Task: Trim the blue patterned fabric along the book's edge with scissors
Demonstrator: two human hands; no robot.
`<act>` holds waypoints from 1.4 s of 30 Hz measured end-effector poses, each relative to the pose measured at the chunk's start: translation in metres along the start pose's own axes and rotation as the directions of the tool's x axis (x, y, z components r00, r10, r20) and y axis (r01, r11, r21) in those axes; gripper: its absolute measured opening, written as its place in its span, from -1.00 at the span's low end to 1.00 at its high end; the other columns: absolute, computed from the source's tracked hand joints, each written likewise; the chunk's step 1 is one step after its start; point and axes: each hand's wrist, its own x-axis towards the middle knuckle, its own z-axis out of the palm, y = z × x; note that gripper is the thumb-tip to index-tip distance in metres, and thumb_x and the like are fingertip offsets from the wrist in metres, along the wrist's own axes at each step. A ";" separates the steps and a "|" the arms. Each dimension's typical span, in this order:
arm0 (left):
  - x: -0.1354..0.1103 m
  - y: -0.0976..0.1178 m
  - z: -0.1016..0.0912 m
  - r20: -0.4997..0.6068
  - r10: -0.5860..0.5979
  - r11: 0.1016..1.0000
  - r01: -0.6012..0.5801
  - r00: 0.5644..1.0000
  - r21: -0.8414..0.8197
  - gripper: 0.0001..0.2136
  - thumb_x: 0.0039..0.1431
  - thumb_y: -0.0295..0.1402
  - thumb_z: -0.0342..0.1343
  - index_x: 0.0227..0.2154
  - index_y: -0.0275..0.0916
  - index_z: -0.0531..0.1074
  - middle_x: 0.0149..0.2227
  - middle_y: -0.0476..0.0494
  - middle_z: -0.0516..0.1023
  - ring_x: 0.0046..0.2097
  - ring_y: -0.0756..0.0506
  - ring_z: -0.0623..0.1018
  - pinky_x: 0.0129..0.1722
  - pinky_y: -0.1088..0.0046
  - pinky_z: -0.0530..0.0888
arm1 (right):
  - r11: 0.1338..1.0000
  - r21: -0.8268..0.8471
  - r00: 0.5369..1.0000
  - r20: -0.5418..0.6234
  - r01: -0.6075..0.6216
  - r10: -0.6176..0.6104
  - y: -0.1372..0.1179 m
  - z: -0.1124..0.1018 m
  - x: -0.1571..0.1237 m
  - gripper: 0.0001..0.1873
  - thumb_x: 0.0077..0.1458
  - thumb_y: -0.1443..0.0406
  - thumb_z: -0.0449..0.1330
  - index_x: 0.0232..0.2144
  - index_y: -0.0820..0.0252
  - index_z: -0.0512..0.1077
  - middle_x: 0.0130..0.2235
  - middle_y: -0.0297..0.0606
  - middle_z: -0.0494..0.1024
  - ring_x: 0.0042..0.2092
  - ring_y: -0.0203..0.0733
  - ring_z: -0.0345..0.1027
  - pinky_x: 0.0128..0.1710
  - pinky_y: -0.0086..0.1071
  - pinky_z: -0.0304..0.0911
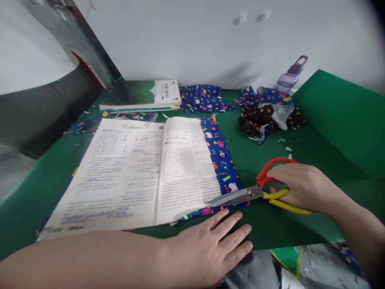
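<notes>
An open book (144, 168) lies on a blue patterned fabric (221, 158) that shows along its right and lower edges. My right hand (303, 186) grips scissors (258, 190) with red and yellow handles; their blades point left and lie over the fabric's lower right corner. My left hand (210, 251) rests flat, fingers spread, on the green table (264, 228) just below the book's lower right corner, fingertips near the fabric edge.
A closed book (141, 95) lies at the back. More blue fabric (204, 98) and a heap of fabric scraps (267, 112) sit behind the open book. A purple bottle (290, 76) stands by the wall. A raised green sheet (343, 116) is on the right.
</notes>
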 end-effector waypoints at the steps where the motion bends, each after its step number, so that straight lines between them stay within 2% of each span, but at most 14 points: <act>1: 0.000 0.000 0.000 0.000 0.002 1.000 -0.002 1.000 0.000 -0.54 0.28 -0.28 -0.15 0.18 -0.39 0.11 0.25 -0.31 0.06 0.25 -0.33 0.07 0.19 0.09 0.09 | 1.000 -0.014 0.999 0.032 -0.008 0.009 0.001 0.000 -0.001 -0.86 -0.09 0.34 0.12 -0.38 0.09 0.38 -0.39 -0.36 0.51 -0.37 -0.23 0.37 -0.38 -0.36 0.17; 3: 0.000 0.000 -0.001 0.000 0.005 1.000 -0.005 1.000 -0.003 -0.54 0.28 -0.28 -0.15 0.18 -0.39 0.11 0.25 -0.31 0.06 0.25 -0.33 0.06 0.19 0.08 0.09 | 0.999 -0.031 0.997 0.062 -0.042 0.044 0.002 0.001 -0.002 -0.89 -0.04 0.31 0.11 -0.37 0.11 0.37 -0.39 -0.35 0.50 -0.37 -0.22 0.37 -0.38 -0.35 0.17; 6: 0.001 0.000 -0.001 -0.010 0.003 1.000 -0.003 1.000 -0.010 -0.53 0.27 -0.27 -0.12 0.18 -0.39 0.12 0.24 -0.31 0.07 0.25 -0.33 0.07 0.19 0.08 0.09 | 0.990 -0.017 0.990 0.033 -0.138 0.138 0.002 0.002 -0.003 -0.88 -0.01 0.24 0.12 -0.37 0.12 0.36 -0.40 -0.34 0.50 -0.36 -0.22 0.38 -0.39 -0.36 0.17; 13: 0.001 -0.002 -0.001 -0.020 0.010 0.999 -0.011 1.000 -0.054 -0.49 0.24 -0.21 -0.06 0.16 -0.43 0.13 0.24 -0.37 0.07 0.25 -0.34 0.07 0.19 0.07 0.08 | 0.965 -0.034 0.966 0.002 -0.260 0.260 -0.002 0.009 -0.002 -0.77 -0.12 0.19 0.19 -0.33 0.06 0.35 -0.33 -0.42 0.52 -0.33 -0.24 0.40 -0.45 -0.40 0.19; 18: 0.000 -0.003 0.000 -0.016 0.014 0.997 -0.015 1.000 -0.073 -0.45 0.23 -0.17 -0.06 0.17 -0.45 0.11 0.23 -0.39 0.07 0.25 -0.35 0.05 0.20 0.09 0.05 | 0.909 -0.067 0.911 -0.071 -0.411 0.407 -0.008 0.014 0.002 -0.69 -0.18 0.14 0.23 -0.32 0.06 0.35 -0.37 -0.41 0.50 -0.37 -0.19 0.37 -0.50 -0.36 0.19; 21: 0.001 -0.003 -0.002 -0.018 0.010 0.997 -0.011 1.000 -0.071 -0.45 0.22 -0.16 -0.04 0.16 -0.44 0.13 0.23 -0.39 0.08 0.25 -0.33 0.07 0.20 0.11 0.07 | 0.865 0.051 0.866 -0.007 -0.499 0.500 -0.017 0.011 0.006 -0.63 -0.19 0.15 0.23 -0.24 0.04 0.35 -0.39 -0.40 0.48 -0.41 -0.20 0.36 -0.48 -0.35 0.22; 24: 0.001 -0.003 -0.003 -0.019 0.010 0.997 -0.012 1.000 -0.072 -0.44 0.20 -0.15 -0.02 0.15 -0.44 0.14 0.23 -0.38 0.09 0.25 -0.32 0.07 0.20 0.13 0.07 | 0.809 0.263 0.850 0.110 -0.525 0.516 -0.025 0.006 0.010 -0.60 -0.14 0.15 0.21 -0.18 0.08 0.35 -0.37 -0.37 0.48 -0.42 -0.22 0.36 -0.48 -0.37 0.25; 27: 0.001 -0.003 -0.003 -0.029 0.012 0.997 -0.014 1.000 -0.075 -0.44 0.20 -0.14 -0.02 0.15 -0.44 0.14 0.23 -0.38 0.09 0.25 -0.33 0.07 0.20 0.11 0.08 | 0.679 0.534 0.859 0.231 -0.504 0.456 -0.028 0.005 0.012 -0.60 0.00 0.18 0.13 -0.07 0.15 0.30 -0.33 -0.30 0.48 -0.36 -0.23 0.38 -0.45 -0.40 0.27; 29: 0.001 -0.003 -0.002 -0.030 0.010 0.997 -0.012 0.999 -0.073 -0.44 0.20 -0.15 -0.02 0.16 -0.43 0.14 0.23 -0.38 0.09 0.25 -0.33 0.06 0.20 0.10 0.07 | 0.566 0.643 0.848 0.289 -0.516 0.444 -0.027 0.007 0.014 -0.60 0.08 0.22 0.05 -0.02 0.19 0.29 -0.36 -0.29 0.49 -0.39 -0.27 0.37 -0.49 -0.44 0.25; 33: 0.000 -0.003 -0.002 -0.017 0.008 0.998 -0.010 1.000 -0.063 -0.45 0.23 -0.15 -0.05 0.17 -0.43 0.12 0.23 -0.36 0.08 0.26 -0.33 0.06 0.21 0.11 0.05 | 0.367 0.701 0.757 0.386 -0.612 0.527 -0.026 0.014 0.019 -0.63 0.08 0.18 0.08 -0.07 0.21 0.36 -0.40 -0.29 0.50 -0.44 -0.30 0.35 -0.56 -0.48 0.22; 37: 0.000 -0.004 -0.003 -0.015 0.008 0.999 -0.009 1.000 -0.054 -0.48 0.26 -0.16 -0.10 0.17 -0.41 0.12 0.23 -0.34 0.09 0.25 -0.33 0.07 0.20 0.11 0.07 | 0.113 0.765 0.658 0.457 -0.634 0.598 -0.026 0.019 0.022 -0.56 -0.05 0.12 0.22 -0.11 0.18 0.40 -0.31 -0.26 0.55 -0.32 -0.24 0.42 -0.44 -0.46 0.33; 39: 0.000 -0.004 -0.004 -0.013 0.010 0.999 -0.011 1.000 -0.053 -0.49 0.27 -0.17 -0.12 0.17 -0.41 0.12 0.24 -0.34 0.08 0.25 -0.33 0.08 0.20 0.11 0.08 | 0.030 0.791 0.635 0.467 -0.610 0.615 -0.025 0.020 0.023 -0.55 -0.09 0.11 0.26 -0.13 0.15 0.42 -0.27 -0.27 0.56 -0.27 -0.22 0.43 -0.37 -0.44 0.36; 42: 0.000 -0.004 -0.004 -0.009 0.013 0.998 -0.013 1.000 -0.053 -0.50 0.28 -0.19 -0.14 0.18 -0.41 0.11 0.24 -0.34 0.08 0.25 -0.34 0.08 0.19 0.10 0.08 | -0.017 0.806 0.632 0.477 -0.592 0.610 -0.025 0.020 0.022 -0.51 -0.11 0.10 0.27 -0.10 0.13 0.41 -0.25 -0.26 0.55 -0.28 -0.21 0.43 -0.39 -0.44 0.35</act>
